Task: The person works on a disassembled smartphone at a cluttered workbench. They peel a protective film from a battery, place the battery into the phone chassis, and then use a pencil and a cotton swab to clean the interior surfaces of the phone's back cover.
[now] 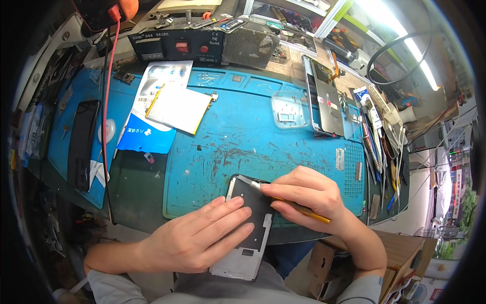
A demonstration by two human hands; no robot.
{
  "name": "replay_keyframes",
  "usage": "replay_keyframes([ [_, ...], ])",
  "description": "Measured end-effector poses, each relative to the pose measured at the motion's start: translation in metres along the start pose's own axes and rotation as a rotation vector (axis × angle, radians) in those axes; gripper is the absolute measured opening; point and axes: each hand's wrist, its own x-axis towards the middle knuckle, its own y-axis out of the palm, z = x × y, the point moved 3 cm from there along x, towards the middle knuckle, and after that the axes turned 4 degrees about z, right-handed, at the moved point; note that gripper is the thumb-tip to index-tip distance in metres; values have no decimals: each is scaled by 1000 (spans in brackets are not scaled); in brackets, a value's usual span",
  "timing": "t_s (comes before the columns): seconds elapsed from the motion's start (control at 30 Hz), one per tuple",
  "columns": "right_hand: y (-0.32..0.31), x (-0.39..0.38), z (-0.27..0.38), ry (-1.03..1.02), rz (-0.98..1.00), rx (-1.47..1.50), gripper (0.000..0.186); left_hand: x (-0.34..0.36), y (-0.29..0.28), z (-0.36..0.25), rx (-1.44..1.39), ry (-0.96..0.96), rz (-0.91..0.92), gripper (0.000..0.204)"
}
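A phone frame, with a black upper area and a bare grey metal lower end, lies at a slant across the mat's near edge. My left hand presses on it with long fingers over its face and the thumb hidden; it grips the frame's left side. Pinched in my right hand is a slim tool with a yellow handle. Its pale metal end points at the frame's far edge, and the exact tip is hard to make out.
A blue work mat covers the bench. A white battery lies on a blue-white packet at left, beside a black phone panel. At right are a clear tray, an opened phone and several hand tools. A black power unit stands behind.
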Motion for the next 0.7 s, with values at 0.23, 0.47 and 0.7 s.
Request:
replay_keyframes([
  [0.23,-6,-4,-2,23,32,-53,40,-2,0,2,1,5,-4,49],
  [0.47,2,11,-9,-49,34,-36,38,-3,-2,1,-67,-26,16,54],
  [0.7,1,17,-12,-21,51,30,35,-14,-27,5,-49,-114,163,63],
])
